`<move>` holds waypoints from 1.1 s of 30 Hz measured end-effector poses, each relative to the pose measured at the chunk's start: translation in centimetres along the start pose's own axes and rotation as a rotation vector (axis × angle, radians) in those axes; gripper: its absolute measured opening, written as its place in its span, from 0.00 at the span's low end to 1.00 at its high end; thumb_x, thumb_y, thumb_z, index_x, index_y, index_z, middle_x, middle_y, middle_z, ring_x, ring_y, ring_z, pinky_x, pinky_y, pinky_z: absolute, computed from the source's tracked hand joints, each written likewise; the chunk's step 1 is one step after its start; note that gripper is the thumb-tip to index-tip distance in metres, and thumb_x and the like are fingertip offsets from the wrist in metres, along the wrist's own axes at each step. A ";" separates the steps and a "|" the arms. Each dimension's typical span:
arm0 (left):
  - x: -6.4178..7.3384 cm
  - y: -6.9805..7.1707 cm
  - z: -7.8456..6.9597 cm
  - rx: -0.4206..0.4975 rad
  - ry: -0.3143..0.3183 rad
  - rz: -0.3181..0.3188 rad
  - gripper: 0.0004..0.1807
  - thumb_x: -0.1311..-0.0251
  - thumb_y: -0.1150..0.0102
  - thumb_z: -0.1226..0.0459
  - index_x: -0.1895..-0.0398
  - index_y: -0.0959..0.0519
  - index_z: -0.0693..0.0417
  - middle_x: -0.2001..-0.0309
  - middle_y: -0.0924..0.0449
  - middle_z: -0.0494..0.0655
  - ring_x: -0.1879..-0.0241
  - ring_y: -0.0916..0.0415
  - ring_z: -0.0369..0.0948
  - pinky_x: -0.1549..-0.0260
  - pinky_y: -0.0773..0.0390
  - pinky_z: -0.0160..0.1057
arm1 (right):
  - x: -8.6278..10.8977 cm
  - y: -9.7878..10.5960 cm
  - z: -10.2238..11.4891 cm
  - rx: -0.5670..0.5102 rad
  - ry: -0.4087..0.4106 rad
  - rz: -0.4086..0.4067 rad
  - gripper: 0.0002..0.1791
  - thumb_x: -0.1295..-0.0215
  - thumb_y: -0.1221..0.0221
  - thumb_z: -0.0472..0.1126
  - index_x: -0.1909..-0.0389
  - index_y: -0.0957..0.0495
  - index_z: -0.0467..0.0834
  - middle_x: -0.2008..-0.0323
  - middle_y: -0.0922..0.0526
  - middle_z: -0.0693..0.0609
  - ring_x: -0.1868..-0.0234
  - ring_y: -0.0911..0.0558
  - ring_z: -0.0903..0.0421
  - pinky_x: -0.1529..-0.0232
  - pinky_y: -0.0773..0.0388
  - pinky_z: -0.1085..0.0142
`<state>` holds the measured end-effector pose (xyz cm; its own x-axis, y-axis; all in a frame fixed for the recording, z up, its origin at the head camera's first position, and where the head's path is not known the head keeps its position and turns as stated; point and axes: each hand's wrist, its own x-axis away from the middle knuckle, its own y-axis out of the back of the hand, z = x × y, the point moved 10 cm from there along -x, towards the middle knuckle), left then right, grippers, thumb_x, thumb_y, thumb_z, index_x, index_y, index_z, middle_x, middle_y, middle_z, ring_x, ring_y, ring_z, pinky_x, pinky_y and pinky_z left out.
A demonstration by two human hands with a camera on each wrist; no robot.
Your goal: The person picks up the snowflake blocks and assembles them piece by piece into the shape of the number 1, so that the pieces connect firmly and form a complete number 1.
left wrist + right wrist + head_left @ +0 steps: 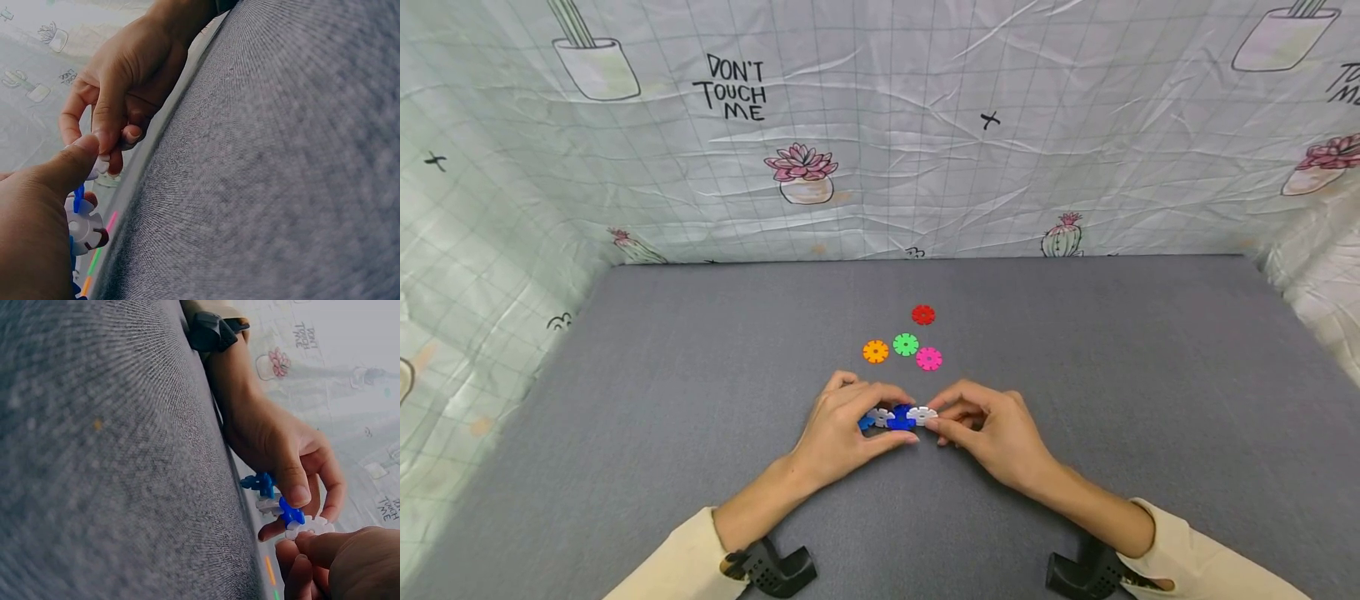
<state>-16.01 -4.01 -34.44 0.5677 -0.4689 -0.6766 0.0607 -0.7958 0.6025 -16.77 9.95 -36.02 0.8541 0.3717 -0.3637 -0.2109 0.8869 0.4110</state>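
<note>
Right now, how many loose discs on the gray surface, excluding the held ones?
4: red disc, farthest out; orange disc, leftmost; pink disc, nearest the right hand; green disc, between orange and pink. Any under that or the left hand would be hidden.

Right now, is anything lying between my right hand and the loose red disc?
Yes: the pink disc lies flat on the table between your right hand, which pinches a white disc, and the red disc. The green disc sits just left of that path.

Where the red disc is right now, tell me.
In the head view, the red disc lies just right of centre on the table, beyond the green disc and pink disc.
</note>
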 end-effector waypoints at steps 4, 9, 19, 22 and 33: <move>-0.1 -0.1 -0.2 0.002 -0.010 0.007 0.20 0.50 0.28 0.51 0.57 0.20 0.49 0.64 0.17 0.37 0.69 0.23 0.29 0.58 0.33 0.43 | 0.0 -0.1 0.0 -0.011 -0.004 0.008 0.08 0.43 0.33 0.34 0.63 0.19 0.45 0.75 0.15 0.55 0.79 0.17 0.61 0.81 0.23 0.68; -0.2 -0.1 -0.4 0.010 -0.014 0.019 0.19 0.49 0.29 0.52 0.56 0.20 0.48 0.63 0.17 0.36 0.69 0.24 0.29 0.57 0.33 0.41 | -0.1 -0.2 -0.3 -0.021 -0.017 0.013 0.08 0.44 0.33 0.33 0.65 0.19 0.46 0.74 0.15 0.55 0.79 0.18 0.61 0.80 0.23 0.67; -0.3 0.0 -0.4 0.056 -0.029 0.010 0.17 0.50 0.28 0.57 0.55 0.17 0.48 0.60 0.16 0.36 0.69 0.24 0.27 0.64 0.31 0.36 | -0.2 0.0 -0.5 -0.020 -0.064 0.014 0.10 0.44 0.32 0.35 0.66 0.23 0.46 0.75 0.15 0.58 0.77 0.17 0.61 0.78 0.23 0.66; -0.4 0.0 -0.3 0.085 -0.024 0.007 0.17 0.51 0.28 0.58 0.56 0.17 0.47 0.60 0.16 0.34 0.68 0.25 0.26 0.65 0.32 0.33 | -0.3 0.0 -0.5 -0.024 -0.066 0.016 0.10 0.44 0.32 0.35 0.67 0.25 0.46 0.75 0.15 0.58 0.76 0.17 0.61 0.78 0.23 0.67; -0.5 0.1 -0.4 0.063 -0.023 0.014 0.17 0.53 0.26 0.58 0.57 0.16 0.48 0.62 0.16 0.35 0.70 0.24 0.27 0.64 0.31 0.35 | -0.4 0.1 0.0 -0.047 -0.090 0.027 0.10 0.44 0.33 0.33 0.66 0.25 0.42 0.73 0.14 0.53 0.75 0.16 0.57 0.76 0.22 0.67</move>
<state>-15.90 -3.68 -33.88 0.5494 -0.4884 -0.6779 0.0008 -0.8111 0.5850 -17.16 9.88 -35.87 0.8865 0.3714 -0.2759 -0.2546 0.8896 0.3792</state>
